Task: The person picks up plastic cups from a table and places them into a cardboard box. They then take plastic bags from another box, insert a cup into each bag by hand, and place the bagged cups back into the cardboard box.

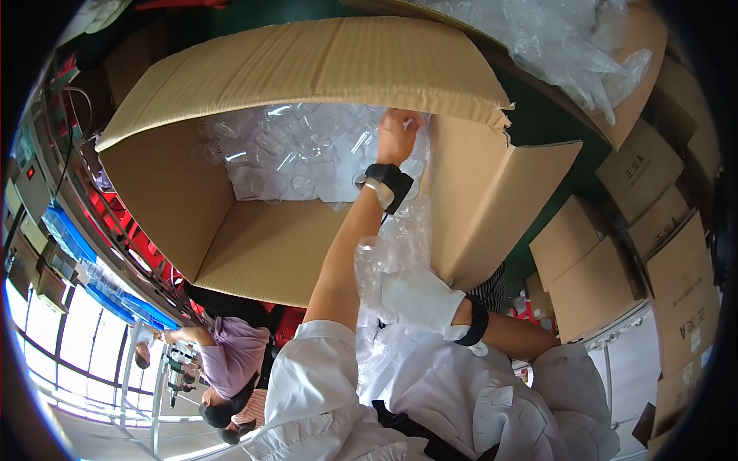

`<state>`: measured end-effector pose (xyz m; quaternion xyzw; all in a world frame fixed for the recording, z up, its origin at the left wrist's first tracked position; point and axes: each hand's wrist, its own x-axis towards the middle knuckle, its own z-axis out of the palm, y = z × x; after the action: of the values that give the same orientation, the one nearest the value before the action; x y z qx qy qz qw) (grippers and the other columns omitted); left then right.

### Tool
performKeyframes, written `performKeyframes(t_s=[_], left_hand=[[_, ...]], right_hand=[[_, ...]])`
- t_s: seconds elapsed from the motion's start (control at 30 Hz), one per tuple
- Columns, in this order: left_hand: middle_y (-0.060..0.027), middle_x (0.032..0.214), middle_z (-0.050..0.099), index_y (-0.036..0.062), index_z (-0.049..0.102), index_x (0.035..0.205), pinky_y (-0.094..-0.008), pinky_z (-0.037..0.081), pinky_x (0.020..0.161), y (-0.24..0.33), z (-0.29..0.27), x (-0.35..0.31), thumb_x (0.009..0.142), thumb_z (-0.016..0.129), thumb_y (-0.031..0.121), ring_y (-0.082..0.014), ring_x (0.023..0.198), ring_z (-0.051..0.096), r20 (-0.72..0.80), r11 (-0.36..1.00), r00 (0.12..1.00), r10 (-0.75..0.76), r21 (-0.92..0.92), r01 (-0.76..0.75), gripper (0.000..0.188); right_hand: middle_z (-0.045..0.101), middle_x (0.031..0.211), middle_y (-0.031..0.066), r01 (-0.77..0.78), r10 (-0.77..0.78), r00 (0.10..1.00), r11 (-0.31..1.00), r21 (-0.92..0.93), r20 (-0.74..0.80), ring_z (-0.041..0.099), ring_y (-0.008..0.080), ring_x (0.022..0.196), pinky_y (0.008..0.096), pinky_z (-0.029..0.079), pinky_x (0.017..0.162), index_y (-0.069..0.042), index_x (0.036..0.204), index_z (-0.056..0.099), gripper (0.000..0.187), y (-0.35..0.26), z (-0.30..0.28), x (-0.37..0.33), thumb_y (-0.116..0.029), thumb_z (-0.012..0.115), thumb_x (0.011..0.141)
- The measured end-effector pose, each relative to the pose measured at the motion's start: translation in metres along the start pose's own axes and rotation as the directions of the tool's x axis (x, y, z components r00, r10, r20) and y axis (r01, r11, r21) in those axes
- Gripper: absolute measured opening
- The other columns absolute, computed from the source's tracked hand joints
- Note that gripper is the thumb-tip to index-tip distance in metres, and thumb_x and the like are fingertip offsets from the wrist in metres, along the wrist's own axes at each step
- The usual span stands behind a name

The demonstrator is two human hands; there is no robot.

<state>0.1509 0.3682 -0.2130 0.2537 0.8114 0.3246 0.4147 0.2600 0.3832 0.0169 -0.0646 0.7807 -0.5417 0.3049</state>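
Note:
My bare left hand (398, 137) reaches into a large open cardboard box (277, 238), its fingers curled at the far right among clear plastic pieces. The fingertips are partly hidden, and whatever they grip does not show plainly. Many clear, rounded plastic pieces (296, 157) lie jumbled in the box; their exact kind is unclear. A crinkled clear plastic bag (403, 230) runs from the box's right side down toward my body. My right hand (421, 300), in a white glove, is closed on this bag just outside the near box edge.
A box flap (323, 65) arches over the far side, and another flap (542, 165) sticks out right. More clear plastic film (565, 46) lies on cardboard at the upper right. Stacked cartons (584, 269) stand right. A person in a pink shirt (237, 353) is at the lower left.

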Motion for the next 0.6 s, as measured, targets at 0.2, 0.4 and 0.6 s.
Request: performKeyframes(t_s=[0.2, 0.4, 0.6], left_hand=[[-0.0152, 0.095, 0.058, 0.0025, 0.062, 0.089, -0.0388, 0.046, 0.074, 0.025, -0.036, -0.004, 0.073, 0.059, 0.002, -0.0354, 0.087, 0.055, -0.197, 0.946, 0.934, -0.299, -0.188, 0.263, 0.017], [-0.0159, 0.092, 0.059, 0.0044, 0.063, 0.089, -0.0384, 0.046, 0.076, 0.034, -0.025, -0.015, 0.072, 0.057, -0.001, -0.0315, 0.083, 0.058, -0.195, 0.896, 0.903, 0.383, 0.316, -0.312, 0.019], [-0.0119, 0.089, 0.061, 0.0064, 0.064, 0.09, -0.0393, 0.046, 0.079, 0.021, -0.034, -0.006, 0.069, 0.058, -0.002, -0.0292, 0.085, 0.058, 0.001, 0.842, 0.922, 0.386, 0.408, -0.353, 0.024]], right_hand=[[0.058, 0.073, 0.0108, 0.0, -0.002, 0.997, 1.0, -0.026, -0.078, 0.06, 0.0249, 0.064, 0.0374, 0.047, 0.057, -0.005, 0.079, 0.061, 0.017, 0.003, -0.003, -0.003, -0.019, 0.055, 0.071], [0.057, 0.071, 0.009, 0.024, -0.066, 0.971, 0.983, -0.182, -0.229, 0.059, 0.0211, 0.058, 0.0339, 0.046, 0.049, -0.006, 0.077, 0.06, 0.016, 0.008, 0.016, -0.002, -0.02, 0.057, 0.07], [0.058, 0.069, 0.0083, 0.088, -0.1, 0.976, 0.994, -0.071, -0.191, 0.059, 0.0213, 0.057, 0.035, 0.045, 0.048, -0.006, 0.078, 0.061, 0.016, 0.006, 0.02, 0.006, -0.019, 0.057, 0.07]])
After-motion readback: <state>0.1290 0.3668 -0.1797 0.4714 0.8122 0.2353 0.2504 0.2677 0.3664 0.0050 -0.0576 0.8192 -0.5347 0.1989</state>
